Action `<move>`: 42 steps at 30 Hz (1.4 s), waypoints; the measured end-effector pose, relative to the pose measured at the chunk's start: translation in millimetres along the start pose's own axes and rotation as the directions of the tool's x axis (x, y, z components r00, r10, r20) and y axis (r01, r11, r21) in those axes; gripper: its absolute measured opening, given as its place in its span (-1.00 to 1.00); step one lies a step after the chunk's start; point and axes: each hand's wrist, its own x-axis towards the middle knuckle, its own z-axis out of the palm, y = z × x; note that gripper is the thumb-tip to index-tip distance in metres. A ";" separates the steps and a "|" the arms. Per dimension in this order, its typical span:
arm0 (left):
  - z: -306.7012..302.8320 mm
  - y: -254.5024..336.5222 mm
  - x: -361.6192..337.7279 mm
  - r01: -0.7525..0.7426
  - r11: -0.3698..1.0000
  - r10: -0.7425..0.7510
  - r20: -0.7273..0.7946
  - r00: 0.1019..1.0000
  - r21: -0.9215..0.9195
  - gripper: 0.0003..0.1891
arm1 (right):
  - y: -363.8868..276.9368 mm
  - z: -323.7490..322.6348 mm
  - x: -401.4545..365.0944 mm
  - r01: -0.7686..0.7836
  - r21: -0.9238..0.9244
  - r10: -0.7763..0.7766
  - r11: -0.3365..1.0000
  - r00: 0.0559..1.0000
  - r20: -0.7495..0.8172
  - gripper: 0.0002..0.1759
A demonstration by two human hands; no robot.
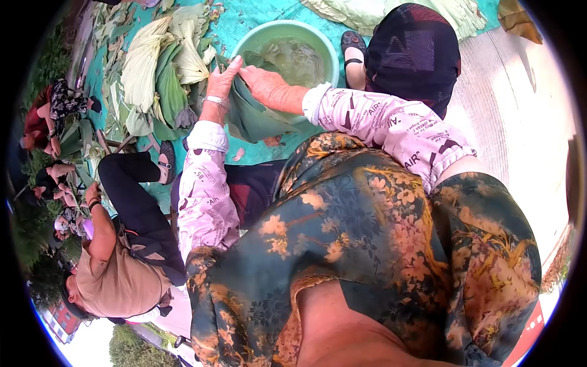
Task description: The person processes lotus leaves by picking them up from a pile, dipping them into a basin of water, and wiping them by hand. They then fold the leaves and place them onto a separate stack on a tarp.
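A large dark green lotus leaf (254,119) hangs between my hands in front of a pale green basin (334,58) with murky water inside. My left hand (224,78) pinches the leaf near its upper edge, thumb pointing up. Close beside it, my right hand (266,85) is closed on the same leaf, with its thumb and fingers toward my left hand. The leaf's lower part drapes beneath my right wrist, overlapping the basin's near side. To the left of my left hand lies a spread of folded lotus leaves (143,67), some pale and some green.
A turquoise ground sheet (241,18) lies under the basin and leaves. My dark-clothed knee (416,55) rises right of the basin. At left sits a person in a tan shirt (122,275), with other people (46,116) beyond. More pale leaves (397,12) lie at the top.
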 end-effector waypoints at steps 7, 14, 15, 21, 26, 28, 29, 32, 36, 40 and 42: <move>-22.6 -20.5 -3.7 -0.108 0.880 0.262 -0.283 0.923 0.463 -0.72 | 35.5 44.9 -7.0 0.164 0.246 -0.163 0.955 0.986 -0.026 -0.64; -32.4 -2.9 -15.2 -0.199 0.936 0.287 -0.303 0.909 0.291 -0.80 | 158.7 56.5 3.5 -0.563 0.067 0.546 0.824 0.820 0.175 -0.60; -31.1 0.2 -17.9 -0.198 0.941 0.280 -0.301 0.912 0.276 -0.79 | 163.3 50.3 1.6 -0.608 0.063 0.589 0.792 0.787 0.185 -0.57; -21.9 14.0 -38.5 -0.203 0.971 0.231 -0.290 0.929 0.124 -0.81 | 186.6 58.7 -1.1 -0.694 0.150 0.675 0.704 0.720 0.165 -0.36; -24.7 25.1 -57.9 -0.250 0.966 0.226 -0.261 0.939 -0.062 -0.84 | 206.1 74.8 6.1 -0.760 0.308 0.689 0.573 0.649 0.321 -0.14; -27.8 28.3 -60.6 -0.236 0.964 0.201 -0.245 0.948 -0.123 -0.83 | 165.7 40.0 -4.7 -0.751 0.529 0.674 0.394 0.628 0.390 -0.18; -28.7 28.9 -61.2 -0.234 0.961 0.192 -0.257 0.947 -0.144 -0.82 | 149.7 27.2 -8.9 -0.730 0.621 0.660 0.286 0.620 0.424 -0.20; -30.1 31.8 -60.7 -0.240 0.954 0.182 -0.288 0.940 -0.181 -0.81 | 171.6 36.6 -1.9 -0.689 0.713 0.580 0.133 0.637 0.508 -0.35; -38.5 30.9 -59.8 -0.241 0.959 0.183 -0.324 0.928 -0.150 -0.79 | 201.7 48.3 -1.2 -0.511 0.859 0.608 -0.042 0.669 0.428 -0.85; -49.1 18.5 -48.8 -0.208 0.971 0.149 -0.388 0.910 -0.115 -0.78 | 197.8 46.4 2.0 -0.460 0.884 0.739 -0.081 0.567 0.363 -0.83; -51.7 15.2 -46.4 -0.192 0.973 0.125 -0.402 0.907 -0.130 -0.78 | 212.2 55.8 5.8 -0.456 0.889 0.723 -0.033 0.604 0.336 -0.81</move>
